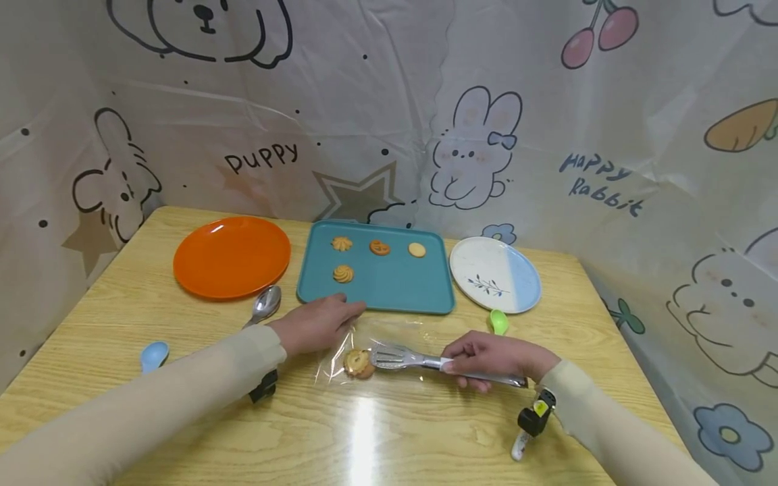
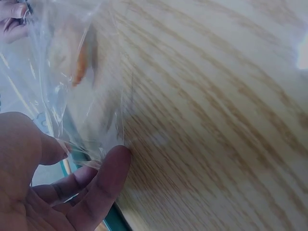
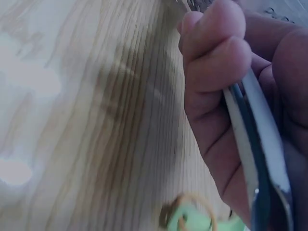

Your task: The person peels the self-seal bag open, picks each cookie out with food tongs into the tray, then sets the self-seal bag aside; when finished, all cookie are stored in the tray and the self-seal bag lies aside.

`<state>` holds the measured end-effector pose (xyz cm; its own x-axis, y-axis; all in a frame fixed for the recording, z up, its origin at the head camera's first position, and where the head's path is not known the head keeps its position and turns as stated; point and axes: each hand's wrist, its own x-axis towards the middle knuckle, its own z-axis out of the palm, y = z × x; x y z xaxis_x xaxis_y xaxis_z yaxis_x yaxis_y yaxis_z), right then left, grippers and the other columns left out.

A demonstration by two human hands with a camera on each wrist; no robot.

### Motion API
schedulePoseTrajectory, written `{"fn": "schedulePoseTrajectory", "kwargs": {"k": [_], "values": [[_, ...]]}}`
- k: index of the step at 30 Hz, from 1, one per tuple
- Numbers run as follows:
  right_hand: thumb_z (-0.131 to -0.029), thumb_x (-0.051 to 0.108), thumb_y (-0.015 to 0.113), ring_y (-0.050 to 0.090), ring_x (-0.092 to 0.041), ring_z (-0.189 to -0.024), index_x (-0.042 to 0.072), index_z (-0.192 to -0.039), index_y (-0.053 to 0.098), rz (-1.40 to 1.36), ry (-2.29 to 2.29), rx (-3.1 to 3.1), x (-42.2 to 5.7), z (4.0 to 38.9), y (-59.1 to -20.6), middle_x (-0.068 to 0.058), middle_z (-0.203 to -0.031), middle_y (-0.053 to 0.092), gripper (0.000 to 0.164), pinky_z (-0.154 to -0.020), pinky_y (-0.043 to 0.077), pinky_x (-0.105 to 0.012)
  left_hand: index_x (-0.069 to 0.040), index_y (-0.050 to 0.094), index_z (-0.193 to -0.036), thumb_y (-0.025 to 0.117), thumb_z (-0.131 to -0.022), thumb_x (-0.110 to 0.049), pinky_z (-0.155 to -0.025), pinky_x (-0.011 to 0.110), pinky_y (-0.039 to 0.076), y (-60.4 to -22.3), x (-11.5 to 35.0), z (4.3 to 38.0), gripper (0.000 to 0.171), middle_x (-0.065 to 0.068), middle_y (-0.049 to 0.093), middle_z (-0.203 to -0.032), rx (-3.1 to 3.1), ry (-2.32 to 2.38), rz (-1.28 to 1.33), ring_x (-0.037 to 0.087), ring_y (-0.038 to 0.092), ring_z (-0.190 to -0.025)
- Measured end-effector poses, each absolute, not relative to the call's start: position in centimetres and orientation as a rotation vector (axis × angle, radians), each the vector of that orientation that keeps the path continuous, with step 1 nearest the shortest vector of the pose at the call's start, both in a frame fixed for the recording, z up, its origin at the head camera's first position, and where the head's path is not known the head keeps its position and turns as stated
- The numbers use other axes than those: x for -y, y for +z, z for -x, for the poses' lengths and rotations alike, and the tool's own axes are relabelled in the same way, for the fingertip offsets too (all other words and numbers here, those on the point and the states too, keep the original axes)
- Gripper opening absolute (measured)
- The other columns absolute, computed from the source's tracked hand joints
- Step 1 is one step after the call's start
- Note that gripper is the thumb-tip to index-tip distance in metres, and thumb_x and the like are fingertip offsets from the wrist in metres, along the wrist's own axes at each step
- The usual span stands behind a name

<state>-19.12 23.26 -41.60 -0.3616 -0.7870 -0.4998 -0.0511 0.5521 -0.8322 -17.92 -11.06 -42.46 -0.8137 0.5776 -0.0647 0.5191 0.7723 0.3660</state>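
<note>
A clear plastic bag [image 1: 389, 331] lies in front of the teal tray, with round golden cookies [image 1: 357, 364] inside it. At the bag's far left corner my left hand [image 1: 319, 322] holds the film; the left wrist view shows the bag's edge [image 2: 94, 161] between thumb and fingers. My right hand [image 1: 489, 354] grips metal tongs [image 1: 419, 360] around their handle, low over the table. The tongs' slotted ends reach into the bag and meet the cookies' right side. In the right wrist view both tong arms [image 3: 260, 139] run close together through the curled fingers.
On the teal tray [image 1: 401, 290] sit several cookies [image 1: 343, 273]. An orange plate [image 1: 231, 260] stands left of it, a white and blue plate [image 1: 486, 266] right. Metal spoons [image 1: 266, 302], a blue spoon [image 1: 154, 354] and a green spoon [image 1: 499, 322] lie around. A printed cloth hangs behind.
</note>
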Motion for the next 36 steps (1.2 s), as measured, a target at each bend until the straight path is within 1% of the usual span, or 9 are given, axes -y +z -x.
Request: {"fn": "schedulePoseTrajectory", "kwargs": {"k": [3, 5, 9, 12, 17, 25, 29, 32, 36], "values": [[-0.101, 0.029, 0.051, 0.048, -0.005, -0.046, -0.004, -0.098, 0.060, 0.668, -0.945, -1.816, -24.6, 18.7, -41.4, -0.009, -0.074, 0.061, 0.034, -0.045, 0.044, -0.025, -0.017, 0.056, -0.113, 0.049, -0.101, -0.016, -0.062, 0.028, 0.040, -42.5, 11.1, 18.0, 0.014, 0.002, 0.050, -0.083, -2.796, 0.497, -0.885, 0.017, 0.047, -0.071], [-0.101, 0.028, 0.050, 0.049, -0.005, -0.046, -0.004, -0.099, 0.060, 0.663, -0.958, -1.845, -25.3, 18.4, -41.2, -0.017, -0.075, 0.060, 0.033, -0.044, 0.044, -0.029, -0.017, 0.056, -0.114, 0.047, -0.101, -0.017, -0.063, 0.029, 0.041, -42.5, 11.2, 17.9, 0.015, 0.003, 0.052, -0.084, -2.793, 0.495, -0.884, 0.017, 0.048, -0.072], [-0.101, 0.028, 0.050, 0.052, -0.004, -0.048, -0.001, -0.104, 0.062, 0.673, -0.973, -1.904, -25.9, 18.1, -40.8, -0.033, -0.081, 0.058, 0.031, -0.043, 0.044, -0.038, -0.017, 0.056, -0.124, 0.047, -0.102, -0.018, -0.071, 0.033, 0.047, -42.4, 11.3, 17.8, 0.024, 0.006, 0.059, -0.095, -2.794, 0.484, -0.870, 0.018, 0.053, -0.079], [-0.101, 0.027, 0.051, 0.052, -0.004, -0.048, -0.002, -0.105, 0.062, 0.685, -0.981, -1.928, -26.1, 18.0, -40.7, -0.037, -0.083, 0.057, 0.032, -0.043, 0.045, -0.041, -0.017, 0.055, -0.128, 0.046, -0.102, -0.019, -0.073, 0.035, 0.048, -42.3, 11.4, 17.8, 0.027, 0.007, 0.060, -0.099, -2.790, 0.480, -0.866, 0.018, 0.054, -0.081], [-0.101, 0.026, 0.050, 0.053, -0.004, -0.049, -0.003, -0.104, 0.061, 0.690, -0.992, -1.936, -26.4, 18.0, -40.6, -0.031, -0.079, 0.059, 0.032, -0.043, 0.046, -0.037, -0.016, 0.056, -0.123, 0.047, -0.102, -0.018, -0.066, 0.031, 0.043, -42.3, 11.3, 17.9, 0.022, 0.004, 0.056, -0.089, -2.780, 0.479, -0.890, 0.017, 0.049, -0.074], [-0.102, 0.023, 0.048, 0.052, -0.004, -0.049, -0.008, -0.106, 0.057, 0.625, -1.050, -1.890, -29.0, 17.5, -40.1, -0.028, -0.077, 0.055, 0.033, -0.046, 0.046, -0.023, -0.016, 0.056, -0.119, 0.046, -0.102, -0.017, -0.066, 0.031, 0.043, -42.3, 11.2, 17.9, 0.020, 0.003, 0.055, -0.089, -2.780, 0.476, -0.898, 0.017, 0.049, -0.074], [-0.104, 0.021, 0.045, 0.052, -0.003, -0.050, -0.011, -0.110, 0.056, 0.598, -1.075, -1.856, -31.0, 17.1, -39.4, -0.024, -0.075, 0.054, 0.034, -0.050, 0.048, -0.022, -0.017, 0.056, -0.119, 0.046, -0.102, -0.017, -0.067, 0.031, 0.044, -42.4, 11.3, 17.9, 0.020, 0.004, 0.056, -0.090, -2.788, 0.478, -0.900, 0.016, 0.050, -0.074], [-0.104, 0.018, 0.042, 0.050, -0.004, -0.051, -0.013, -0.113, 0.054, 0.583, -1.097, -1.853, -32.8, 17.0, -38.4, -0.015, -0.074, 0.056, 0.034, -0.050, 0.049, -0.023, -0.017, 0.056, -0.120, 0.045, -0.102, -0.018, -0.068, 0.032, 0.045, -42.6, 11.3, 18.0, 0.021, 0.004, 0.057, -0.091, -2.786, 0.484, -0.892, 0.016, 0.051, -0.075], [-0.105, 0.017, 0.040, 0.048, -0.008, -0.050, -0.009, -0.110, 0.055, 0.597, -1.115, -1.959, -35.1, 18.0, -36.9, 0.000, -0.079, 0.060, 0.030, -0.048, 0.047, -0.027, -0.018, 0.055, -0.123, 0.045, -0.103, -0.020, -0.071, 0.033, 0.048, -42.8, 11.2, 18.1, 0.023, 0.005, 0.058, -0.095, -2.786, 0.481, -0.882, 0.016, 0.053, -0.078]]}}
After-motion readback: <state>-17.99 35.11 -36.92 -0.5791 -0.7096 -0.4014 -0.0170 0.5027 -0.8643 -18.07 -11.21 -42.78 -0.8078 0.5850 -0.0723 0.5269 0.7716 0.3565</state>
